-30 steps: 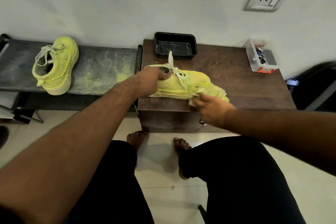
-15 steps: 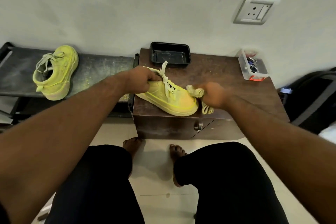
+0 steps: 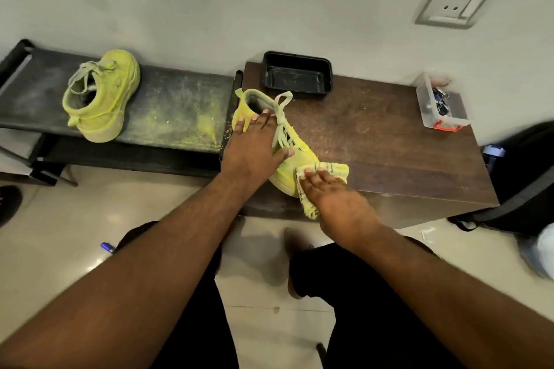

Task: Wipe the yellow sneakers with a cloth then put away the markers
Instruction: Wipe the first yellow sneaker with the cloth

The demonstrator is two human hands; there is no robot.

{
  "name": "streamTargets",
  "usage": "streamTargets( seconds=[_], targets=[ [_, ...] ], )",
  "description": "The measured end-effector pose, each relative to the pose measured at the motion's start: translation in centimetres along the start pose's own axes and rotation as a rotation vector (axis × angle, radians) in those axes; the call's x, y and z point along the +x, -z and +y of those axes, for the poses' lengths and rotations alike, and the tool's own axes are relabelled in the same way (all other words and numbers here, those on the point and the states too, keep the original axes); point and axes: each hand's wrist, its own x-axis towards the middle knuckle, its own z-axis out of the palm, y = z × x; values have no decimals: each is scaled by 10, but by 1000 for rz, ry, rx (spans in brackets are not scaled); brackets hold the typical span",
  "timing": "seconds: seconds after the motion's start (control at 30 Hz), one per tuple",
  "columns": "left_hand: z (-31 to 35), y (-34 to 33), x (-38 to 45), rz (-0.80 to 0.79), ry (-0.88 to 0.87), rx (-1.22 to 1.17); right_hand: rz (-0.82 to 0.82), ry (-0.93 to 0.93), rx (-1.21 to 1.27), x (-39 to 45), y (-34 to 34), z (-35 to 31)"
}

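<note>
1. Hands come first: the left hand (image 3: pixel 254 147) lies flat on the side of a yellow sneaker (image 3: pixel 287 156), with its fingers spread out and straight. The fingertips reach up near the shoe's opening, and the thumb points toward the toe.
2. The right hand (image 3: pixel 332 192) has straight fingers too. It presses a yellow cloth (image 3: pixel 326 171) against the toe end of that shoe.
3. The cloth is folded and has thin dark stripes. One end pokes out past the fingers, and the other end hangs down under the palm over the front edge of the table (image 3: pixel 389 141).
4. This sneaker stands on the brown table near its front left corner. Its toe points toward the person, and its pale laces (image 3: pixel 281 117) are loose.
5. The second yellow sneaker (image 3: pixel 102 96) sits well apart on a dark bench (image 3: pixel 180 105) to the left. Its heel faces the person. Yellow dust lies on the bench top.
6. A black tray (image 3: pixel 298 75) rests at the back of the table by the wall, just behind the shoe being wiped.
7. A small clear box (image 3: pixel 440 105) with a red clip sits at the back right corner of the table. Small dark things are inside, too tiny to name.
8. A blue marker (image 3: pixel 107 247) lies on the floor beside the person's left leg. Only its end shows.
9. A dark bag (image 3: pixel 527 177) leans by the right side of the table.
10. A white wall socket (image 3: pixel 458 0) is on the wall above.
</note>
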Motion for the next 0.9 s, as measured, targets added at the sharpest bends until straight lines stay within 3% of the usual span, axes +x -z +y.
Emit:
streamTargets(
  seconds=[0.1, 0.23, 0.37, 0.53, 0.67, 0.8, 0.9],
  targets=[
    [5, -4, 1, 41, 15, -6, 11, 68, -126, 6, -1, -3],
    [2, -2, 5, 66, 3, 59, 190, 8, -142, 22, 8, -6],
    [-2, -3, 2, 83, -11, 74, 168, -17, -287, 18, 8, -14],
    [-4, -3, 4, 91, -8, 67, 258, -241, -230, 16, 17, 2],
    [-1, -3, 5, 91, -1, 65, 240, -64, -187, 20, 9, -2],
    [-1, -5, 5, 103, -3, 97, 262, -65, -187, 26, 7, -5],
    [0, -6, 5, 105, -1, 119, 240, 41, -178, 30, 2, -7]
  ],
)
